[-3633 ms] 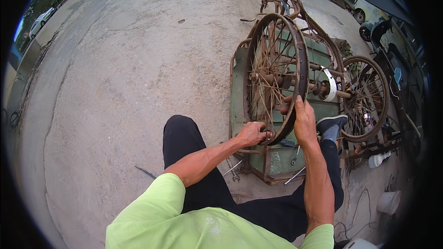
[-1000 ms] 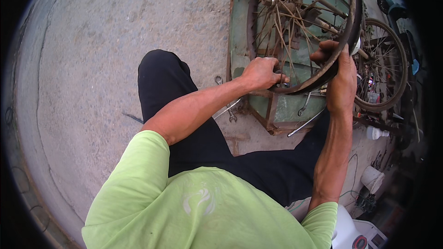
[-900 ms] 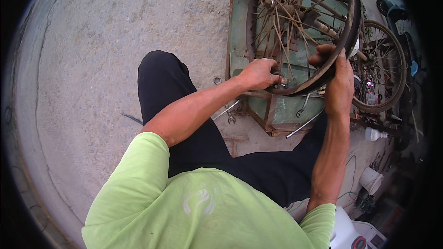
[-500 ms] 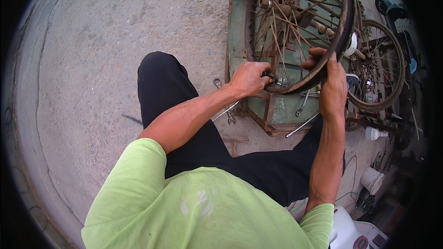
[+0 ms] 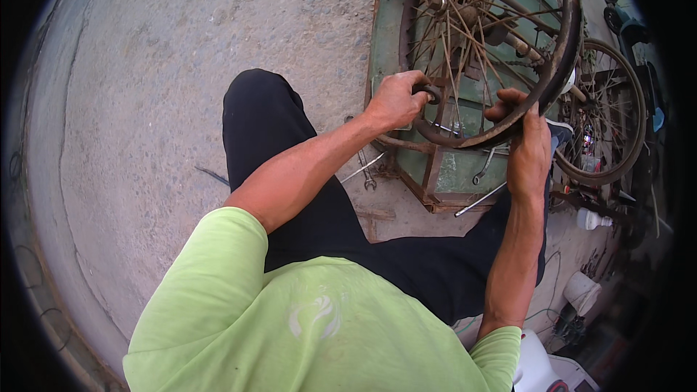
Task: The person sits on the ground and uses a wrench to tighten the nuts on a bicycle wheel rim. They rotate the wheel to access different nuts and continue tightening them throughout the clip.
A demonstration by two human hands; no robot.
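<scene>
While my left hand (image 5: 396, 99) clenches the rusty wheel's rim (image 5: 465, 138) at seven o'clock, my right hand (image 5: 528, 147) grips it at five.

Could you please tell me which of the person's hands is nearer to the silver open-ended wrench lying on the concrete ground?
Left. The left hand grips the rusty spoked bicycle wheel just above the silver open-ended wrench. The right hand holds the rim farther right, beyond the green metal frame.
</scene>
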